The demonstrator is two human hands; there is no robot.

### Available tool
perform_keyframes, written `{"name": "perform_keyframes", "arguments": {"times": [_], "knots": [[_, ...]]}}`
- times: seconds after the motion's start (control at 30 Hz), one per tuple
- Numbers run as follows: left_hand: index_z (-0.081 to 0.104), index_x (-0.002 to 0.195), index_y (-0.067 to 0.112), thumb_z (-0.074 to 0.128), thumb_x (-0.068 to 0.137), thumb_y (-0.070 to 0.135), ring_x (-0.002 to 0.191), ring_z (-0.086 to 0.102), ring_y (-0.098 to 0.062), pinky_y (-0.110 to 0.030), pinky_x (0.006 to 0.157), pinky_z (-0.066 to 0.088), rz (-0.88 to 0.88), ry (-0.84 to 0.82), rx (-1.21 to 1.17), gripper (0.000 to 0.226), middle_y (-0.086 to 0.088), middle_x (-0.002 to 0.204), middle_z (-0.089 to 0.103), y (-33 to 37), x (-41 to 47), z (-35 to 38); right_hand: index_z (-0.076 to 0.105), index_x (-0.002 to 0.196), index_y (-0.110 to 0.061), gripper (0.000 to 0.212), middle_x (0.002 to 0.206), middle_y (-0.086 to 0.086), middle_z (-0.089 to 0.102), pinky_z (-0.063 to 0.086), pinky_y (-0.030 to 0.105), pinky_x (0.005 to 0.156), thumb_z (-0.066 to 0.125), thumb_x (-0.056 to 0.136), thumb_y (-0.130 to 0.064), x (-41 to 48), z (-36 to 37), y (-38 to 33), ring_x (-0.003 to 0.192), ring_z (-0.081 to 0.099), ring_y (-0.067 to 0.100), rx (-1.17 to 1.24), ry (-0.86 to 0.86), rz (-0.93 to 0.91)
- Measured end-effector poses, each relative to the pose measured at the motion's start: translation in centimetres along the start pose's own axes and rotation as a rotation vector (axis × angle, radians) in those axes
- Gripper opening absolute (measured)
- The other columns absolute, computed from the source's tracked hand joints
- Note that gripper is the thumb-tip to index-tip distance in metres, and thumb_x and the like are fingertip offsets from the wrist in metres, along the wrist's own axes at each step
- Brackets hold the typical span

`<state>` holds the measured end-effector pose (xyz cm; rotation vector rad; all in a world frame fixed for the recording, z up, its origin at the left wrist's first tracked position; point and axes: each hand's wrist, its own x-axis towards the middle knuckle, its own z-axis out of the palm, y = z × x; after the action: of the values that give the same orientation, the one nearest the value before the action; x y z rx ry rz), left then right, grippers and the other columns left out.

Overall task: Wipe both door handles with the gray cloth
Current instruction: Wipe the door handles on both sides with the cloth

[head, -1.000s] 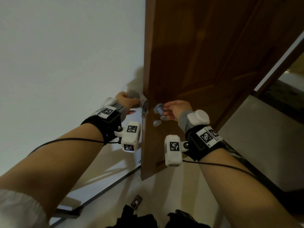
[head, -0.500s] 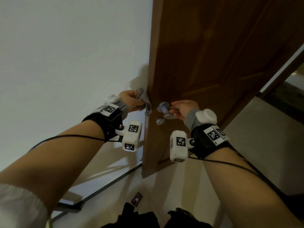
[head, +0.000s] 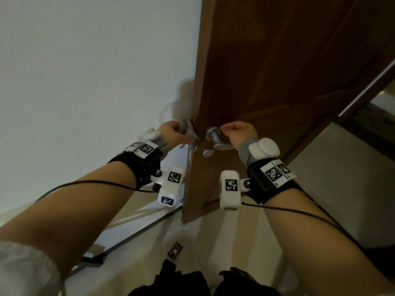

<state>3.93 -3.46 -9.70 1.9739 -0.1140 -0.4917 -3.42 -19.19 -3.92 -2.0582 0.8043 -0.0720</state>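
Hiding the far handle, gray cloth [head: 188, 129] bunched in left hand [head: 173, 133] fingers.

Left hand [head: 174, 133] clutching gray cloth [head: 186, 129] at door [head: 277, 82] edge, right hand [head: 239, 133] beside handle [head: 215, 137]

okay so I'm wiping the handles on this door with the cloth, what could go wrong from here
1. The left hand presses the bunched gray cloth at the edge of the open brown wooden door, close to the white wall. If the door swings that way, fingers could get pinched.
2. The right hand only touches the silver metal lever handle lightly, so the door may not be held steady.
3. The handle under the cloth is hidden, so missed spots are possible.
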Motion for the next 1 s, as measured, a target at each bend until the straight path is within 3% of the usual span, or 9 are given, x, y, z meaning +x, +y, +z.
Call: {"name": "perform_keyframes", "arguments": {"times": [0.07,0.33,0.4,0.5,0.63,0.77,0.87,0.93,1.0], "knots": [[0.051,0.079,0.012,0.080,0.063,0.021,0.072,0.047,-0.019,-0.033,0.067,0.040,0.031,0.008,-0.023,0.034,-0.011,0.078,0.049,0.3,-0.4,0.7,0.066,0.109,-0.015,0.023,0.121,0.005,0.062,0.036,0.026,0.081,0.052,0.091,-0.015,-0.3,-0.6,0.3,0.111,0.054,0.021,-0.001,0.020,0.002],[0.040,0.059,0.015,0.067,0.072,0.003,0.055,0.041,-0.017,-0.020,0.045,0.038,0.025,0.053,-0.060,0.032,-0.008,0.061,0.044,0.1,-2.9,3.5,0.067,0.106,-0.011,0.021,0.117,0.007,0.064,0.042,0.028,0.087,0.053,0.090,-0.013,-2.7,-2.3,3.5,0.111,0.057,0.024,-0.024,0.031,0.008],[0.042,0.061,0.015,0.065,0.071,0.003,0.057,0.041,-0.018,-0.021,0.047,0.038,0.037,0.055,-0.031,0.028,-0.007,0.061,0.043,-0.4,-3.4,4.1,0.068,0.102,-0.010,0.018,0.113,0.008,0.065,0.045,0.033,0.097,0.056,0.089,-0.014,-3.3,-2.5,4.6,0.108,0.059,0.025,-0.052,0.027,-0.007],[0.044,0.059,0.016,0.063,0.073,0.003,0.060,0.047,-0.018,-0.022,0.050,0.042,0.034,0.041,-0.002,0.027,-0.002,0.060,0.046,-0.9,-4.0,4.9,0.067,0.100,-0.008,0.016,0.109,0.009,0.066,0.044,0.031,0.097,0.059,0.087,-0.013,-4.3,-2.8,6.0,0.101,0.059,0.022,-0.068,0.015,-0.016],[0.046,0.058,0.021,0.064,0.074,0.009,0.060,0.049,-0.016,-0.023,0.058,0.044,-0.014,-0.008,0.090,0.026,0.003,0.060,0.049,-1.8,-5.1,5.9,0.067,0.097,-0.009,0.015,0.109,0.009,0.065,0.042,0.041,0.103,0.059,0.086,-0.013,-5.2,-3.1,7.6,0.108,0.058,0.025,-0.080,0.016,0.003],[0.050,0.059,0.017,0.062,0.069,0.006,0.068,0.054,-0.023,-0.034,0.071,0.053,-0.126,-0.090,0.133,0.019,-0.006,0.064,0.057,-4.6,-6.2,8.5,0.067,0.098,-0.009,0.015,0.109,0.009,0.065,0.044,0.039,0.101,0.058,0.086,-0.013,-6.1,-3.7,9.8,0.104,0.058,0.023,-0.064,0.031,0.031],[0.051,0.059,0.015,0.069,0.066,0.009,0.073,0.059,-0.025,-0.043,0.082,0.055,-0.127,-0.137,0.122,0.020,-0.012,0.075,0.063,-5.0,-6.4,10.8,0.065,0.099,-0.010,0.014,0.098,0.004,0.061,0.046,0.031,0.090,0.058,0.087,-0.013,-6.5,-5.2,11.3,0.081,0.056,0.012,-0.051,0.054,0.044],[0.049,0.057,0.015,0.070,0.068,0.009,0.071,0.056,-0.023,-0.038,0.078,0.055,-0.128,-0.151,0.128,0.024,-0.010,0.071,0.060,-4.8,-6.5,12.0,0.063,0.096,-0.014,0.010,0.093,0.000,0.057,0.046,0.028,0.084,0.058,0.087,-0.015,-6.6,-6.0,11.8,0.073,0.053,0.008,-0.073,0.059,0.041],[0.048,0.056,0.015,0.069,0.070,0.007,0.063,0.053,-0.021,-0.032,0.066,0.050,-0.141,-0.177,0.125,0.026,-0.006,0.061,0.056,-4.5,-6.6,13.7,0.060,0.091,-0.018,0.006,0.092,0.000,0.057,0.048,0.031,0.086,0.058,0.086,-0.017,-6.7,-7.2,12.6,0.081,0.054,0.014,-0.117,0.092,0.037]]}}
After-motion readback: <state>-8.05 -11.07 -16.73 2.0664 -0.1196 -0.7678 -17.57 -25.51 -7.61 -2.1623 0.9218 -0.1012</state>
